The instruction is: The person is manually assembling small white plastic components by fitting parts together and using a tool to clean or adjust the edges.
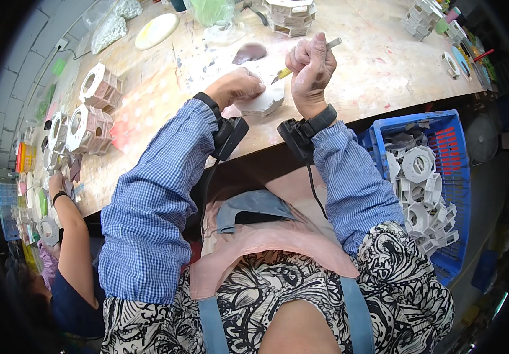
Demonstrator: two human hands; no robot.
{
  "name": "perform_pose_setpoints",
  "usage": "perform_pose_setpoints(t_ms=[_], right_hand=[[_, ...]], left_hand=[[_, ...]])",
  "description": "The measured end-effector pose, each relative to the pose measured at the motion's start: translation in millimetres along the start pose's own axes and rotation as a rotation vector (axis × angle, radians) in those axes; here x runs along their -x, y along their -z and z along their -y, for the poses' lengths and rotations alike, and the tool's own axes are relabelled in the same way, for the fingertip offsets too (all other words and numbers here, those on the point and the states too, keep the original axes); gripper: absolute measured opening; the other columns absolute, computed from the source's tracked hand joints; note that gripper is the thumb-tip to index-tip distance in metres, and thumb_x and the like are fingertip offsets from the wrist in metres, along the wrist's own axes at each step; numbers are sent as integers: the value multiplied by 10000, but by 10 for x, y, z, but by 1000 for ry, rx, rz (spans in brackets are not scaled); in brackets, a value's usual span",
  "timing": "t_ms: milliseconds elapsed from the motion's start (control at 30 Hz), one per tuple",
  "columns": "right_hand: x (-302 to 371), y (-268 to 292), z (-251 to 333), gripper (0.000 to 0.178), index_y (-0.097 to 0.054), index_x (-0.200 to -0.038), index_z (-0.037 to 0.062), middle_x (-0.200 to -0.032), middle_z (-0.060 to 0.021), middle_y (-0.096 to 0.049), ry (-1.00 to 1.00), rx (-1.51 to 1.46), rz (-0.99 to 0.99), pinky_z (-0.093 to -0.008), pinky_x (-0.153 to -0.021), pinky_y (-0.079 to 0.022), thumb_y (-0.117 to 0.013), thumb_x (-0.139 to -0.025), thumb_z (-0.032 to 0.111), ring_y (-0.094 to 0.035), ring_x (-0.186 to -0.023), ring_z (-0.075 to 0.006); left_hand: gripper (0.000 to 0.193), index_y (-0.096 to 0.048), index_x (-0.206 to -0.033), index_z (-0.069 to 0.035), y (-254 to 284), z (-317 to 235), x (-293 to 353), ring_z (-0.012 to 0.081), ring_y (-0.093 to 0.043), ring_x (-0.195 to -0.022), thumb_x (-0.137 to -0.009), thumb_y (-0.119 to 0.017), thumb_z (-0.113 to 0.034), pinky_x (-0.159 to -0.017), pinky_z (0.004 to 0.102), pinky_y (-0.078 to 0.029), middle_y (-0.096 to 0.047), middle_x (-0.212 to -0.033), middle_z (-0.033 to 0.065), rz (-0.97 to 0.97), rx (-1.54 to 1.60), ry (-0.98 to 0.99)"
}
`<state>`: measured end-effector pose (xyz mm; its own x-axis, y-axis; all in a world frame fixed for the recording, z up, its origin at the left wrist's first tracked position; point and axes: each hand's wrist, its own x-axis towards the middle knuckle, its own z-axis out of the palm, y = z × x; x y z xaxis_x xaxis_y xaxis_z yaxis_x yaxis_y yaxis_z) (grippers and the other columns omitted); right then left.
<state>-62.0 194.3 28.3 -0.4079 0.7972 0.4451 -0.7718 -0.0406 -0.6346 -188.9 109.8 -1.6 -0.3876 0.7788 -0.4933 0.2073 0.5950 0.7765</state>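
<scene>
Near the table's front edge, my left hand [237, 87] is closed on a white faceted piece [264, 101], with the fingers covering its upper left side. My right hand [312, 72] is wrapped round a slim yellow-and-grey tool [284, 73]. Its darker tip points down and left at the top of the white piece; whether it touches cannot be made out. The tool's flat grey end sticks out past my right thumb. A mauve-grey curved lump [250, 53] lies on the table just beyond my left hand.
Openwork pale pieces [100, 87] stand at the left, with a stack [290, 16] at the back. A round cream disc [156, 31] lies back left. Beside my right arm, a blue crate [452, 236] holds several white openwork pieces. Another person's hand [57, 184] is at far left.
</scene>
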Motion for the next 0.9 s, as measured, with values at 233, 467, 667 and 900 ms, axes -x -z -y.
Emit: perform_pose_setpoints(t_ms=[233, 467, 667, 900], right_hand=[[-42, -19, -107, 493, -285, -542, 111, -492, 30, -250, 28, 51, 7, -252, -405, -193, -419, -953, 347, -188, -418, -73], [-45, -10, -109, 494, -288, -543, 107, -496, 29, -258, 18, 82, -4, -251, -410, -201, -416, -953, 351, -200, -424, -75], [-23, 7, -129, 485, -296, -551, 103, -499, 28, -269, 21, 68, 8, -254, -407, -200, -419, -953, 345, -204, -424, -75], [32, -58, -129, 464, -320, -567, 102, -511, 29, -288, 15, 141, 79, -247, -415, -210, -429, -955, 332, -243, -437, -73]], left_hand=[[126, -650, -817, -4, -53, -72, 53, 66, -479, -561, -801, -624, -127, -514, 193, -379, -540, -641, -6, -14, -52, -27], [117, -653, -804, -10, -47, -55, 34, 71, -480, -562, -792, -628, -124, -518, 197, -385, -547, -645, 0, -42, -100, -16], [111, -652, -800, -12, -59, -65, 25, 75, -485, -565, -790, -628, -119, -531, 199, -398, -552, -651, 6, -16, -67, 1], [98, -649, -760, -19, -52, -58, 27, 78, -484, -565, -781, -625, -112, -528, 209, -390, -548, -638, 3, -41, -134, -29]])
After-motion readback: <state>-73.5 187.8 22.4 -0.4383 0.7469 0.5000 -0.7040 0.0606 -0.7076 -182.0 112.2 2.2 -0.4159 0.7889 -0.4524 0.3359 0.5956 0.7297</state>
